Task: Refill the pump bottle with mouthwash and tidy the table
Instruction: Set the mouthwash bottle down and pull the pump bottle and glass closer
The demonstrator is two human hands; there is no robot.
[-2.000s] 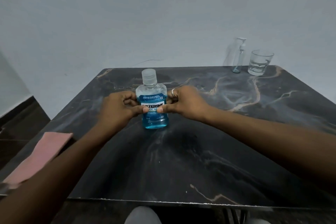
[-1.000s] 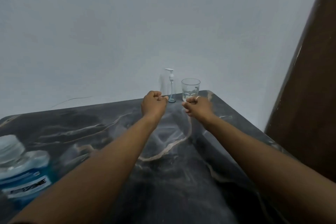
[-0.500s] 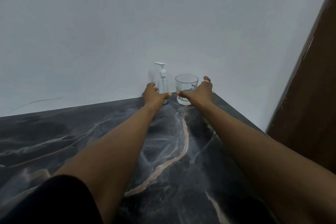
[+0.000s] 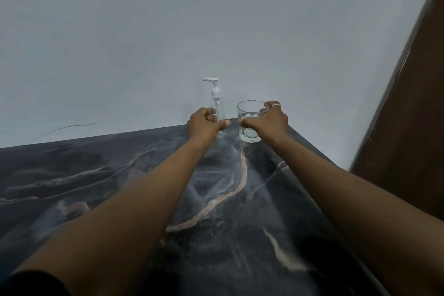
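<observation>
A clear pump bottle (image 4: 215, 96) with a white pump head stands at the table's far right corner, against the wall. My left hand (image 4: 204, 125) is wrapped around its lower body. Just right of it stands a clear drinking glass (image 4: 248, 113) with a little water in the bottom. My right hand (image 4: 266, 120) grips the glass from its right side, thumb across the front. Both objects rest on the dark marble table (image 4: 216, 211). The mouthwash bottle is out of view.
The pale wall (image 4: 168, 31) rises directly behind the bottle and glass. A dark brown wooden door or panel (image 4: 413, 115) stands close to the table's right edge. A thin wire (image 4: 60, 130) runs along the wall at the left.
My hands left the mouthwash bottle, reached to the far right corner and closed on the pump bottle and the glass. The view swung right, so the mouthwash bottle dropped out of frame.
</observation>
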